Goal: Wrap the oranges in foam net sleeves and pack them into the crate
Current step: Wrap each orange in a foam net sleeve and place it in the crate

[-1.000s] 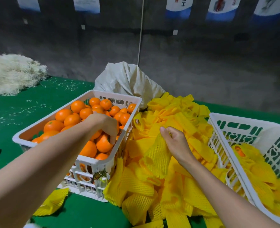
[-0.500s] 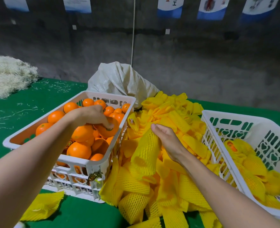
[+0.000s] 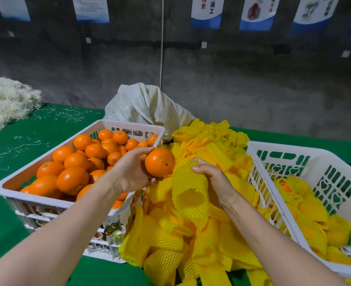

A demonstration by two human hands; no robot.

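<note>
My left hand (image 3: 132, 172) grips an orange (image 3: 159, 162), held above the right edge of the white crate of loose oranges (image 3: 46, 153). Just to its right, my right hand (image 3: 214, 180) holds a yellow foam net sleeve (image 3: 189, 193) with its open end facing me, lifted above the pile of yellow sleeves (image 3: 191, 240). The orange and the sleeve are almost touching. At the right stands a second white crate (image 3: 284, 149) holding several oranges wrapped in yellow sleeves (image 3: 311, 215).
A green cloth (image 3: 26, 139) covers the table. A white woven sack (image 3: 145, 106) lies behind the crates, and a heap of pale shredded fibre (image 3: 5, 102) sits at the far left. A dark concrete wall with posters runs behind.
My left hand has lifted an orange out of the left crate and carried it right. My right hand has raised one sleeve off the pile toward the orange.
</note>
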